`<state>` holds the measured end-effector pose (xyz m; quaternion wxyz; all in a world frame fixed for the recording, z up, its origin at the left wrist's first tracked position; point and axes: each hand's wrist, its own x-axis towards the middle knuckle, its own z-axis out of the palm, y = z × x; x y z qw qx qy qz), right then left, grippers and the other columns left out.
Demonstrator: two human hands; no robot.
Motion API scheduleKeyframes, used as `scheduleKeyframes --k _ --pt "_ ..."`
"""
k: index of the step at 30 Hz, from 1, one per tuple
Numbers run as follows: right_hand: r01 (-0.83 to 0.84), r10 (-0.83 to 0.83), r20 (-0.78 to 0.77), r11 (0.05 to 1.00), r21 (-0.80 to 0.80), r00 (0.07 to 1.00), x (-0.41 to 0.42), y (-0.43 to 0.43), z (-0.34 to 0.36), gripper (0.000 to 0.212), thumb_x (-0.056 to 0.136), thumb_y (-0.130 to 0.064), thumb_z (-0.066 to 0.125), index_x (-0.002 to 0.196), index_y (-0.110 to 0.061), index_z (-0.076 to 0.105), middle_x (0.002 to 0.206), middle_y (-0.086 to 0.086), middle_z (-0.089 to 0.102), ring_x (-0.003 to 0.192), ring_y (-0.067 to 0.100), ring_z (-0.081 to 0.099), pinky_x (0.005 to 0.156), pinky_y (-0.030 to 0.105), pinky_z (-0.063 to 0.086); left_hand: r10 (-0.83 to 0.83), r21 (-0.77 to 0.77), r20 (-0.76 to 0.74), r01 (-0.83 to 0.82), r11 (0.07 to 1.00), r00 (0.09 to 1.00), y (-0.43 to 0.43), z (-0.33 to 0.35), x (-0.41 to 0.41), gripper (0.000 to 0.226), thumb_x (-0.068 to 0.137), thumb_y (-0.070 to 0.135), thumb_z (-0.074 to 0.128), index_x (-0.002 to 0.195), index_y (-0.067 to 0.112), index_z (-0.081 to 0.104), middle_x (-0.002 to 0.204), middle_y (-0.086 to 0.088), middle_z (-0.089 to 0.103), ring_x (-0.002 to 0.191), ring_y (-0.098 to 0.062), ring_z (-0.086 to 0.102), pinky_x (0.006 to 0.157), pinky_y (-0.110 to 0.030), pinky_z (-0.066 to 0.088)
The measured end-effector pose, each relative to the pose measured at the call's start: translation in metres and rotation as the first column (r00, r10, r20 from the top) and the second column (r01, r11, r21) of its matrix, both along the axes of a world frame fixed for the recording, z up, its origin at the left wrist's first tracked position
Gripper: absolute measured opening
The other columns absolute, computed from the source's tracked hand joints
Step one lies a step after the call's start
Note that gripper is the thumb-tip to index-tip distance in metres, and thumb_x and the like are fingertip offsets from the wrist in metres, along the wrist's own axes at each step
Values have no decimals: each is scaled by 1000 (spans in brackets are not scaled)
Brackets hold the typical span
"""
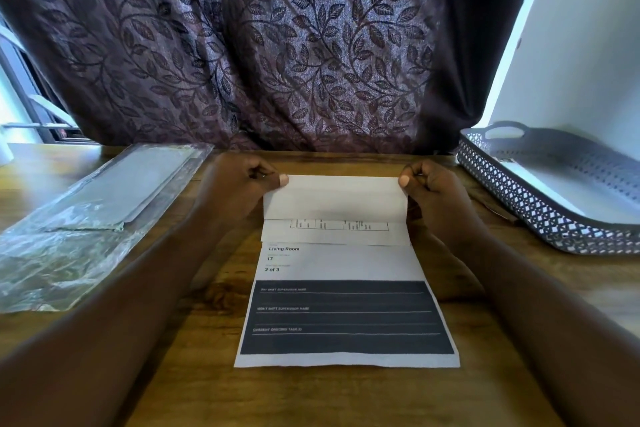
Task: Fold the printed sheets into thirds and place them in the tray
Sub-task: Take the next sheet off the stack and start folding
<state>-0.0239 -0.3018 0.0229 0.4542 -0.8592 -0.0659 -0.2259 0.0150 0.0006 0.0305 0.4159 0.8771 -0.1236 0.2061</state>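
Two hands raise the far end of a printed sheet above a wooden table.

The left hand [247, 184] pinches the far left corner of the sheet [341, 267] between thumb and curled fingers, and the right hand [433, 189] pinches the far right corner in the same way. The far third of the sheet is lifted and turned toward the person, its blank back facing the camera, with a strip of printed table showing beneath it. The near part lies flat on the table [173, 374], showing "Living Room", "17", "2 of 3" and a dark block with ruled lines. A grey latticed tray [540, 215] stands to the right, holding a white sheet. A clear plastic sleeve [86, 218] with papers in it lies to the left. A leaf-patterned curtain [259, 45] hangs behind the table.
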Motion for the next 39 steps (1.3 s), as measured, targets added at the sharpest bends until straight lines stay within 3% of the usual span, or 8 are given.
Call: scheduleKeyframes --k 6,11,17,21,25,28,36,39 --pt "-11 15 -37 994 106 999 3 -3 -1 19 102 -17 54 83 -18 58 72 -1 59 64 11 54 59 33 48 -60 -199 -36 51 979 998 3 3 -4 43 61 57 85 69 20 65 71 2 73 70 -33 69 66 -57 57" --pt "13 6 -85 976 218 996 2 -5 1 19 103 -19 52 85 -17 58 76 5 61 70 19 58 59 35 51 -250 -387 -185 163 908 950 -7 4 -13 24 90 29 68 90 5 70 89 -13 77 80 -26 71 77 -50 59" --pt "27 11 -114 947 321 993 -2 -3 6 24 104 -26 52 83 -17 59 99 22 69 91 39 66 78 55 57 -489 -540 -290 281 793 823 -22 -6 -24 33 89 29 63 114 7 67 104 -17 76 84 -34 73 64 -45 63" --pt "-34 97 -103 869 494 990 -6 -2 7 26 107 -24 44 99 -15 68 92 6 77 81 24 74 59 35 59 -448 -679 -263 166 715 854 -21 -2 -20 21 100 18 55 115 8 65 107 -17 75 92 -34 74 62 -48 64" --pt "-140 257 -194 871 471 947 -5 -3 5 25 105 -7 46 126 -11 59 104 8 77 89 32 76 67 41 62 -433 -790 -271 58 610 860 -20 1 -19 19 102 17 52 115 15 66 104 -6 78 86 -20 76 53 -29 59" --pt "-267 388 -233 866 422 892 -4 0 0 46 92 6 59 135 -10 51 114 9 75 97 31 75 76 46 63 -470 -832 -261 50 553 843 -21 2 -20 21 103 14 49 119 12 63 105 -8 77 88 -24 76 51 -26 60" --pt "-260 410 -171 796 547 896 -6 0 3 48 79 -29 69 123 -13 60 113 11 74 93 30 75 72 36 63 -557 -816 -296 98 570 776 -25 3 -27 20 104 9 45 116 11 61 96 -11 77 80 -26 77 57 -29 62" --pt "-230 350 -144 822 521 926 -6 1 3 26 89 -23 66 112 -13 65 99 10 77 80 27 75 70 36 64 -592 -842 -282 102 531 755 -27 5 -27 36 98 40 50 114 10 61 98 -18 76 83 -29 76 67 -34 64"
